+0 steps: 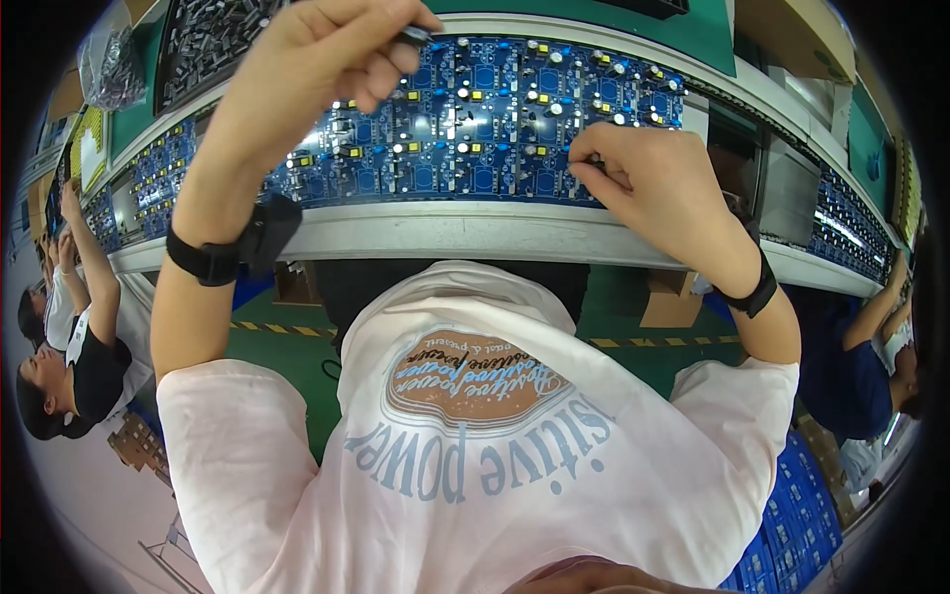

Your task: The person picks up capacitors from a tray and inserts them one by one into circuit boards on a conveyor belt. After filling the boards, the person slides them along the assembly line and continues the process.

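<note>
A blue circuit board panel (475, 119) lies on the rail line in front of me, carrying yellow blocks, silver cylindrical capacitors and blue parts. Over its far left part, my left hand (351, 54) is closed, pinching a small black electronic component (416, 37) between thumb and fingers. Low above the panel's near right part is my right hand (658, 178). Its thumb and forefinger are pinched together beside the board; a small dark bit shows at the fingertips, too small to name. Each wrist wears a black strap.
A tray of loose dark components (213, 45) stands at the far left, beside a clear plastic bag (111, 69). The metal rail (445, 223) runs along the near edge. More blue boards (851, 223) lie farther along the line. Other people work at both sides.
</note>
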`<act>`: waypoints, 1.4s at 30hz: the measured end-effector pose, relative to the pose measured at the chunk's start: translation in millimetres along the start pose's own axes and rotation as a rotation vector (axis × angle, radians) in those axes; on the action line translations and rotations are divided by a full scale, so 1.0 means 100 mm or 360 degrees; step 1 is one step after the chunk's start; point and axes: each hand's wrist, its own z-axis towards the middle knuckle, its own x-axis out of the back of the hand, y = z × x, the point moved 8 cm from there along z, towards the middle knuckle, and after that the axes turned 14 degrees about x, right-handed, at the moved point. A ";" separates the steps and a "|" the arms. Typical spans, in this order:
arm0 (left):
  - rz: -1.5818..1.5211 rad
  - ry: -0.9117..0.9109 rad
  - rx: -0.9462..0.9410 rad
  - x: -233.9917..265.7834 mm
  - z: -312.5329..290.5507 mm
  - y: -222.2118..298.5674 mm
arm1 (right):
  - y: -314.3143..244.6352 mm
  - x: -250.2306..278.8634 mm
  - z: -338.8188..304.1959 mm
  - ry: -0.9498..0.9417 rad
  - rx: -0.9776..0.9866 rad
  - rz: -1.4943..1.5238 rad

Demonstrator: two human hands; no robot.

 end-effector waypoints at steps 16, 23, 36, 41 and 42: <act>-0.0429 -0.0257 0.0071 -0.28 -0.25 0.03 | 0.50 0.37 -0.33 0.0108 -0.0481 -0.0512; -0.0293 -0.0099 0.0050 -0.27 -0.28 -0.05 | 0.37 0.23 -0.11 0.0133 -0.0301 -0.0367; -0.0211 0.0051 -0.0054 -0.26 -0.39 -0.04 | 0.75 0.84 1.09 0.0329 0.0245 -0.0399; -0.0106 0.0086 -0.0105 -0.34 -0.38 -0.01 | 0.92 0.94 1.00 0.0597 0.0177 -0.0497; -0.0117 0.0105 -0.0091 -0.37 -0.39 -0.03 | 0.93 0.94 0.95 0.0653 0.0085 -0.0291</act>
